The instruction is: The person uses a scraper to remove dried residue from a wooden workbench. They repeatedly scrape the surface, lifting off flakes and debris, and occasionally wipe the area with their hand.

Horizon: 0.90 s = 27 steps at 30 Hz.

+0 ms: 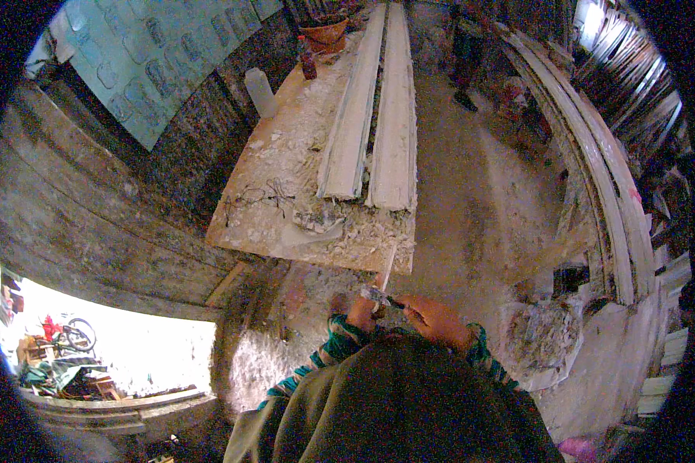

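Note:
Close to my body, in front of the table's near end, both hands are together. My left hand [360, 314] is closed around a thin pale strip [389, 266] that sticks up past the table edge. My right hand [434, 317] grips a small tool with a dark handle [394, 302]. The tool's head meets a whitish, plaster-smeared patch at my left hand; its exact kind is too small to tell. Ahead of my hands is the wooden table [243, 174], strewn with white crumbs and scraps. Two long white moulding lengths [346, 158] [394, 158] lie side by side along it.
A white jug [260, 91], a red bottle [307, 62] and an orange basin [324, 36] stand along the table's left side. Thin dark wire [259, 197] lies on its near left. Long boards [606, 177] line the right. A person's leg [465, 73] shows far ahead. Rubble [544, 336] sits at right.

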Each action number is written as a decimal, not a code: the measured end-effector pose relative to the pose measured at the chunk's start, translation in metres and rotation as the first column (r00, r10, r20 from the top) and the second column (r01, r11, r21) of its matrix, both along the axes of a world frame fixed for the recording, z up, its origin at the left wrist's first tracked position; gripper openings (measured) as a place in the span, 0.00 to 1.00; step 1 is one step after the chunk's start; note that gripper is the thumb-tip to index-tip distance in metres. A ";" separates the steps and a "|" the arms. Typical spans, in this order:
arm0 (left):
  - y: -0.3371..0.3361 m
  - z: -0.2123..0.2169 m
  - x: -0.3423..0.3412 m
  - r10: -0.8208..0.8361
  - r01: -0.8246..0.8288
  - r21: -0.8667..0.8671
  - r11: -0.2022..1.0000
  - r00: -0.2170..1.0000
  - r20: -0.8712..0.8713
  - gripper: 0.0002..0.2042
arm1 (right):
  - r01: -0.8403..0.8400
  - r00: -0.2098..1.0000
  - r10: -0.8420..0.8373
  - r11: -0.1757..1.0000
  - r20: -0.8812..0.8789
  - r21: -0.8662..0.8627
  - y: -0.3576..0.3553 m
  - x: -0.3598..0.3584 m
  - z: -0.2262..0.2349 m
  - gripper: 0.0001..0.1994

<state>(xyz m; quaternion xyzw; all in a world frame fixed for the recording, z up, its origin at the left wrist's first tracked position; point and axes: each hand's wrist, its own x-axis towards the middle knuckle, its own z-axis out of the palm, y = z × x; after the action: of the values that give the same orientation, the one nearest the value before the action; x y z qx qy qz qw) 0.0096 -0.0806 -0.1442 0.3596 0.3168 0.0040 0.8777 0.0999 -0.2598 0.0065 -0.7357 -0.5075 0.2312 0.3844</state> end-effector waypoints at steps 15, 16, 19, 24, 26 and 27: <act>0.008 -0.017 0.001 0.166 -0.164 -0.025 0.986 0.981 0.100 0.10 | 0.106 0.987 -0.093 0.989 0.129 -0.099 0.022 -0.005 0.017 0.18; 0.009 -0.019 0.001 0.173 -0.172 -0.025 0.985 0.982 0.081 0.11 | 0.135 0.986 -0.117 0.978 0.116 -0.157 0.020 -0.002 0.019 0.19; 0.009 -0.026 0.003 0.045 -0.075 0.367 0.927 0.995 0.089 0.12 | 0.145 0.983 -0.119 0.970 0.138 -0.194 0.016 0.004 0.022 0.21; 0.011 -0.032 0.008 -0.046 -0.147 0.527 0.837 0.941 0.335 0.09 | 0.116 0.983 -0.055 0.926 0.175 -0.360 0.016 0.010 0.014 0.20; 0.012 -0.031 0.007 -0.053 -0.022 0.339 0.940 0.976 0.211 0.09 | 0.170 0.980 -0.148 0.971 0.134 -0.167 0.017 0.016 0.008 0.19; 0.015 -0.030 0.005 -0.027 -0.011 0.231 0.973 0.986 0.162 0.09 | 0.193 0.976 -0.185 0.979 0.111 -0.063 0.018 0.020 0.005 0.18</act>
<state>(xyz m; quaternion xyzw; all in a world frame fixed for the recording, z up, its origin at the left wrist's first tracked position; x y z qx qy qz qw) 0.0151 -0.0661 -0.1742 0.4592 0.2395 0.0669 0.8528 0.1199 -0.2418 0.0119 -0.8053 -0.4460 0.1731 0.3503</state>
